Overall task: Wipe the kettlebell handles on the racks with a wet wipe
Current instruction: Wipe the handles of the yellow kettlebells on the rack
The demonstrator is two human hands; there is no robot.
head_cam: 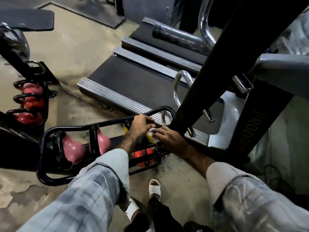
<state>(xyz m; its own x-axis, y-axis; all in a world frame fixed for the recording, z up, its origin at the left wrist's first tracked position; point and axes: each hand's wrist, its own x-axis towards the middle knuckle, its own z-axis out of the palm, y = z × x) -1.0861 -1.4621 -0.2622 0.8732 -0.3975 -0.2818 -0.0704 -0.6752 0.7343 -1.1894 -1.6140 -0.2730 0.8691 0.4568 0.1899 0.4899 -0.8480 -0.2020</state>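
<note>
A white wet wipe point(151, 131) sits pinched between the right hand point(168, 139) and curled left hand point(141, 124), pressed on a yellow kettlebell point(150, 137) in a black rack point(50, 131) on a worn gym floor point(75, 52) beside a treadmill point(133, 77).

— What colours are seen on the black rack point(50, 131)?

— Two pink kettlebells point(73, 150) are seen at its left end, a yellow one point(150, 138) beside the white wipe point(152, 131), and an orange-red one point(143, 156) lower down, behind the bars.

— And on the other rack point(45, 97), at the far left?

— Pink and red kettlebells point(31, 102) with black handles are stacked there.

— What is worn?

— Sleeves point(87, 190) in a pale grey-blue plaid are seen, with white sandals point(154, 187) below.

— And the surroundings?

— A beige, stained floor point(80, 47) is shown, a black treadmill belt point(133, 76) edged in silver ribbed rails, and a black post point(244, 143) lettered in gold.
</note>
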